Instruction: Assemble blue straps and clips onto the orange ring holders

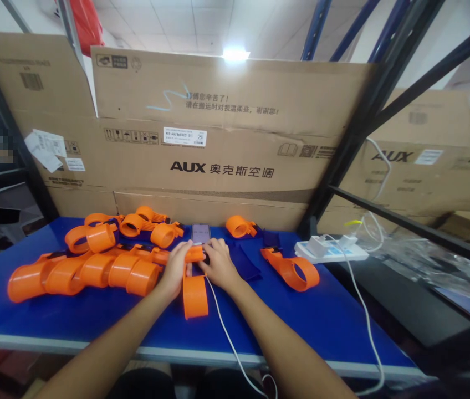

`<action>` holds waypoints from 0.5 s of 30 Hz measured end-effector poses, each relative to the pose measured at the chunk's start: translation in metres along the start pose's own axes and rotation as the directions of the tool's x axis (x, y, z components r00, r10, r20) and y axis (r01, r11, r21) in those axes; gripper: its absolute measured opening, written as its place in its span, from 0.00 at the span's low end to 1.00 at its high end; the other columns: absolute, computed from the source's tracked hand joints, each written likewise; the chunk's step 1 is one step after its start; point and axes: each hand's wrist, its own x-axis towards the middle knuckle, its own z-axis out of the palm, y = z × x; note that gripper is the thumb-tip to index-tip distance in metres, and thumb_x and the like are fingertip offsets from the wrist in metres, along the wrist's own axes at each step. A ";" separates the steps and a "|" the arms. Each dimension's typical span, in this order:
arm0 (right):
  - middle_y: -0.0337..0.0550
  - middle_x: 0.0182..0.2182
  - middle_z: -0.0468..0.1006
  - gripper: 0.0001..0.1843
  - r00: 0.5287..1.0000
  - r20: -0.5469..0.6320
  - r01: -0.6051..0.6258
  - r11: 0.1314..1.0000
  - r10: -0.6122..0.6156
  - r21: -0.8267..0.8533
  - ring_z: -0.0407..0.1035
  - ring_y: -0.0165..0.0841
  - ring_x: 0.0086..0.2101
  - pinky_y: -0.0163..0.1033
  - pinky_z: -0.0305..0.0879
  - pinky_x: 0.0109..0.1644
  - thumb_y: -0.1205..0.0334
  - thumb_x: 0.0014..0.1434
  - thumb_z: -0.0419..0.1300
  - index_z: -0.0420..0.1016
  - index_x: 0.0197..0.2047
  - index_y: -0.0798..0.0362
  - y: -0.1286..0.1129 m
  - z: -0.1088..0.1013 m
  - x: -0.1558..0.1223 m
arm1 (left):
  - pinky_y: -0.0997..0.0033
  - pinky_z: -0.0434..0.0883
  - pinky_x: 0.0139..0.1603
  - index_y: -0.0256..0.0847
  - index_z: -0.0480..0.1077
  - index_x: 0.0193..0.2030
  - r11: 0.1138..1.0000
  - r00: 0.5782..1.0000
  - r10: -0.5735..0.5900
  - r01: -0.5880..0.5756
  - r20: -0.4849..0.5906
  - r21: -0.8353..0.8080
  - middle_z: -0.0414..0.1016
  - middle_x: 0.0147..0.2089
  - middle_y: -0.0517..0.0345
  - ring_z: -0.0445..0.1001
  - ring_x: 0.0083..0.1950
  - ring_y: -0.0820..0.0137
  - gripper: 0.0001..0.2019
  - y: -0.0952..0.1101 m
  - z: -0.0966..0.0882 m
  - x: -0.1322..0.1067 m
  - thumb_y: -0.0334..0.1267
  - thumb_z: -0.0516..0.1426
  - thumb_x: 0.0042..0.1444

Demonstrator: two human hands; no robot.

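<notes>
Both my hands meet at the middle of the blue table around an orange plastic part with a ring-shaped end (195,297). My left hand (177,270) grips its upper section from the left, fingers wrapped round it. At the other end, the bent fingers of my right hand (221,266) close on the same part, beside a small dark piece I cannot make out. A white cable (223,321) runs from near my right fingers down past the table's front edge. Just beyond my hands a phone (200,233) with a lit screen leans or lies.
Several similar orange ring parts (97,270) crowd the table's left side. Single ones lie at the back (240,226) and right (299,273). Dark blue cloth (246,264) lies beside my right hand. A white power strip (330,251) sits at right; cardboard (218,149) walls the back.
</notes>
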 end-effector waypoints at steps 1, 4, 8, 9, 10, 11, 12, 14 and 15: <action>0.48 0.46 0.71 0.05 1.000 0.000 -0.006 1.000 0.006 -0.011 0.60 0.42 0.45 0.43 0.57 0.45 0.62 0.63 0.61 0.75 0.43 0.50 0.000 0.000 0.000 | 0.75 0.53 0.16 0.40 0.70 0.38 1.000 1.000 0.008 -0.008 0.005 0.015 0.71 0.20 0.64 0.58 0.13 0.78 0.22 0.000 0.000 0.000 0.58 0.64 0.51; 0.49 0.46 0.71 0.04 1.000 0.027 0.007 1.000 -0.007 -0.024 0.60 0.43 0.46 0.45 0.57 0.46 0.60 0.63 0.61 0.76 0.40 0.51 0.000 0.002 0.000 | 0.75 0.51 0.15 0.41 0.70 0.38 0.998 0.999 0.040 -0.042 0.024 0.048 0.70 0.20 0.65 0.56 0.13 0.78 0.21 -0.002 0.001 -0.001 0.57 0.64 0.53; 0.51 0.47 0.72 0.05 0.999 0.033 0.001 1.000 0.000 -0.029 0.60 0.44 0.45 0.47 0.58 0.47 0.60 0.63 0.60 0.76 0.39 0.52 0.000 0.002 0.000 | 0.76 0.49 0.15 0.42 0.69 0.35 0.998 0.999 0.046 -0.048 0.026 0.044 0.61 0.16 0.70 0.54 0.13 0.79 0.19 -0.002 0.003 -0.003 0.56 0.64 0.52; 0.51 0.46 0.72 0.05 1.000 0.024 -0.010 1.000 0.010 -0.016 0.61 0.44 0.45 0.47 0.59 0.47 0.62 0.63 0.60 0.76 0.40 0.52 0.000 -0.001 0.000 | 0.76 0.49 0.15 0.42 0.69 0.35 0.998 0.999 0.040 -0.042 0.030 0.044 0.61 0.16 0.70 0.54 0.13 0.79 0.19 -0.001 0.003 -0.004 0.57 0.64 0.53; 0.50 0.46 0.73 0.06 1.000 0.010 -0.022 1.000 0.022 0.010 0.61 0.44 0.45 0.47 0.59 0.47 0.64 0.62 0.59 0.77 0.41 0.51 0.001 -0.004 0.000 | 0.76 0.49 0.15 0.42 0.69 0.34 0.998 0.999 0.033 -0.034 0.035 0.045 0.62 0.16 0.69 0.55 0.13 0.78 0.20 -0.001 0.004 -0.004 0.58 0.64 0.53; 0.50 0.45 0.73 0.08 0.999 -0.011 -0.034 0.998 0.035 0.052 0.62 0.44 0.45 0.47 0.60 0.47 0.67 0.61 0.58 0.77 0.43 0.51 0.002 -0.007 0.000 | 0.76 0.49 0.15 0.41 0.69 0.34 0.999 0.999 0.023 -0.024 0.041 0.045 0.62 0.16 0.68 0.55 0.13 0.78 0.21 0.000 0.004 -0.004 0.59 0.63 0.53; 0.49 0.44 0.74 0.12 0.998 -0.035 -0.043 0.993 0.047 0.113 0.63 0.43 0.44 0.46 0.60 0.48 0.70 0.60 0.57 0.77 0.45 0.50 0.003 -0.012 -0.001 | 0.75 0.49 0.15 0.41 0.69 0.34 0.999 0.999 0.013 -0.015 0.046 0.045 0.62 0.16 0.67 0.56 0.13 0.78 0.22 0.000 0.004 -0.005 0.60 0.62 0.54; 0.46 0.43 0.76 0.17 0.995 -0.081 -0.035 0.962 0.059 0.270 0.65 0.41 0.44 0.45 0.62 0.49 0.74 0.60 0.53 0.76 0.47 0.49 0.005 -0.020 -0.002 | 0.75 0.49 0.15 0.40 0.70 0.34 0.999 0.999 -0.007 0.006 0.049 0.032 0.63 0.16 0.67 0.56 0.13 0.77 0.24 0.001 0.004 -0.005 0.62 0.61 0.54; 0.45 0.42 0.77 0.17 0.993 -0.101 -0.024 0.938 0.062 0.346 0.66 0.40 0.44 0.45 0.62 0.50 0.73 0.61 0.52 0.77 0.47 0.49 0.005 -0.024 -0.003 | 0.75 0.49 0.15 0.40 0.71 0.35 0.999 0.998 -0.032 0.032 0.053 0.002 0.63 0.16 0.67 0.56 0.13 0.78 0.24 0.001 0.004 -0.005 0.62 0.62 0.53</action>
